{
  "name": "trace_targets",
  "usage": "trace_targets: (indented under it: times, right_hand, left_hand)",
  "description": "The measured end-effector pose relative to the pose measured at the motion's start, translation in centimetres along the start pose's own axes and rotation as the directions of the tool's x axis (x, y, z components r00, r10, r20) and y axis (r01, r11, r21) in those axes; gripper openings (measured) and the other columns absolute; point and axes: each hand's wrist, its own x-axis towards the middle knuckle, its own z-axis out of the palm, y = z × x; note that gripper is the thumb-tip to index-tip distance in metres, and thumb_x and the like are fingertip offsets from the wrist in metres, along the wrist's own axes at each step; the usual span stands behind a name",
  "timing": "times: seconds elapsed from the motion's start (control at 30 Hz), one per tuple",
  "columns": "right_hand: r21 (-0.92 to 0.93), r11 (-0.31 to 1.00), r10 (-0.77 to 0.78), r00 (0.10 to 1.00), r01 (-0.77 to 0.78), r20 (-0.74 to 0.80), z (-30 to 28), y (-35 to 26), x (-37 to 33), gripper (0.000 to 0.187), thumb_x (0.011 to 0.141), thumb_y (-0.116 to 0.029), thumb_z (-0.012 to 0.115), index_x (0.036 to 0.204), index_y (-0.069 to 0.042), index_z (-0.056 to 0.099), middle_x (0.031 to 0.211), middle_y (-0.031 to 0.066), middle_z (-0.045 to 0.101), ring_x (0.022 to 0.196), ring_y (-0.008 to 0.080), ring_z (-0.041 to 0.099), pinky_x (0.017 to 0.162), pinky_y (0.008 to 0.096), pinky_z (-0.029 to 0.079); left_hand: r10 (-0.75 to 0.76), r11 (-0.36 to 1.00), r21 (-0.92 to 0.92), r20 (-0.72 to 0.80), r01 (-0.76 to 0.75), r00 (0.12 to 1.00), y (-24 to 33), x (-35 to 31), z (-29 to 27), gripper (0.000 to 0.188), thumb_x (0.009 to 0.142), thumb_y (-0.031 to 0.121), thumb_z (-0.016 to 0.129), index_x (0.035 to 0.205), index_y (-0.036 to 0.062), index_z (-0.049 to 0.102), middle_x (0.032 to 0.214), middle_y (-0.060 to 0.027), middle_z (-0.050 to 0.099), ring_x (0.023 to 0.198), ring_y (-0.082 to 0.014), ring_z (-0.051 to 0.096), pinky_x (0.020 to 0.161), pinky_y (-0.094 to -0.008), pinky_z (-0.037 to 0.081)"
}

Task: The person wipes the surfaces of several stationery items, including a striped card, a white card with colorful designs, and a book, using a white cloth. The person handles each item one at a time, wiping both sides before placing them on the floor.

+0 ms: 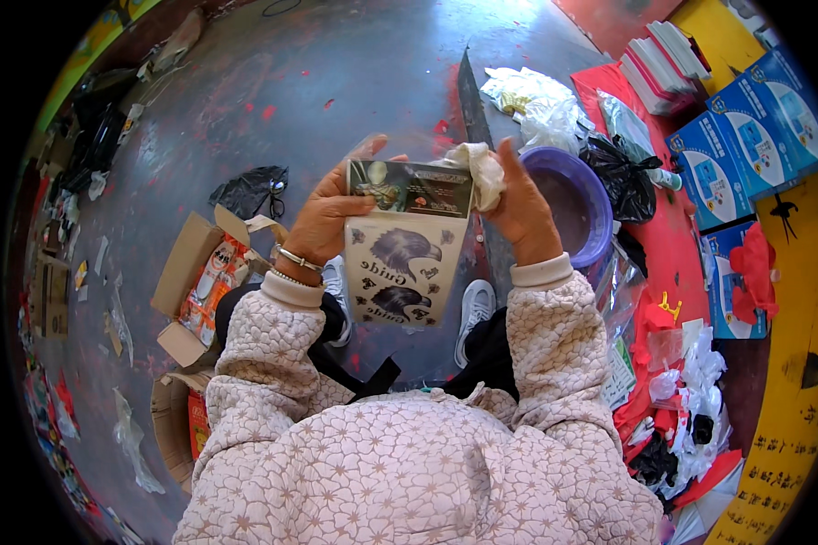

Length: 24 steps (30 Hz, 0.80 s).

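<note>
A packaged tattoo sheet (445,250) with dark eagle-head designs is held upright in front of me. It has a dark printed header across its top and looks wrapped in clear plastic. My left hand (325,222) grips its upper left side, thumb and fingers closed on the edge. At the upper right corner, my right hand (527,213) has a crumpled white cloth (478,171) between thumb and fingers, pressed against the pack. Some right-hand fingers are hidden behind the cloth and pack.
A purple basin (600,200) stands beyond my right forearm, beside black and clear plastic bags. Open cardboard boxes (186,272) with orange packets sit at my left. Blue boxes (713,173) lean at the far right. A black bag (250,189) lies on the grey floor.
</note>
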Motion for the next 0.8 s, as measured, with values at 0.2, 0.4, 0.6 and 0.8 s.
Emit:
trace_targets:
  times: [0.2,0.4,0.6,0.8]
  right_hand:
    - [-0.074,0.995,-0.08,0.993,0.073,-0.09,1.3,0.6,0.0,0.006,0.076,-0.003,0.061,0.082,-0.001,0.06,0.078,0.0079,0.063,0.07,0.0162,0.06,0.069,0.0267,0.049]
    - [0.237,0.962,-0.103,0.984,0.135,-0.142,-0.1,0.9,0.8,0.009,0.075,-0.004,0.062,0.084,-0.003,0.058,0.079,0.0092,0.062,0.07,0.0202,0.062,0.061,0.0302,0.052]
    - [0.349,0.897,-0.083,0.88,0.271,-0.468,-5.1,-4.1,-0.6,0.017,0.074,-0.016,0.066,0.087,-0.011,0.056,0.081,0.0039,0.061,0.069,0.0206,0.059,0.052,0.0317,0.047]
    - [0.148,0.935,-0.179,0.789,0.323,-0.588,-2.9,-3.8,-1.0,0.022,0.076,-0.025,0.067,0.091,-0.014,0.056,0.084,0.0018,0.061,0.073,0.0204,0.059,0.056,0.0339,0.046]
  left_hand:
    - [-0.091,0.996,0.022,0.007,0.091,0.996,-0.5,0.3,0.8,0.067,0.072,-0.009,0.051,0.134,0.0037,0.031,0.131,-0.0173,0.042,0.111,-0.0234,0.051,0.094,-0.0333,0.041]
    - [-0.133,0.991,0.006,0.005,0.133,0.991,-1.3,0.5,0.6,0.064,0.072,-0.011,0.05,0.133,0.0011,0.032,0.131,-0.016,0.042,0.11,-0.0232,0.052,0.093,-0.0331,0.042]
    - [-0.112,0.992,-0.056,-0.042,0.11,0.993,-1.3,0.0,-0.4,0.058,0.076,-0.013,0.044,0.131,0.0016,0.035,0.127,-0.0159,0.045,0.107,-0.0248,0.054,0.093,-0.0339,0.044]
    - [-0.103,0.994,-0.054,-0.043,0.1,0.994,-1.1,0.3,0.0,0.064,0.072,-0.012,0.048,0.132,-0.0002,0.032,0.131,-0.0161,0.042,0.11,-0.0247,0.052,0.094,-0.0358,0.043]
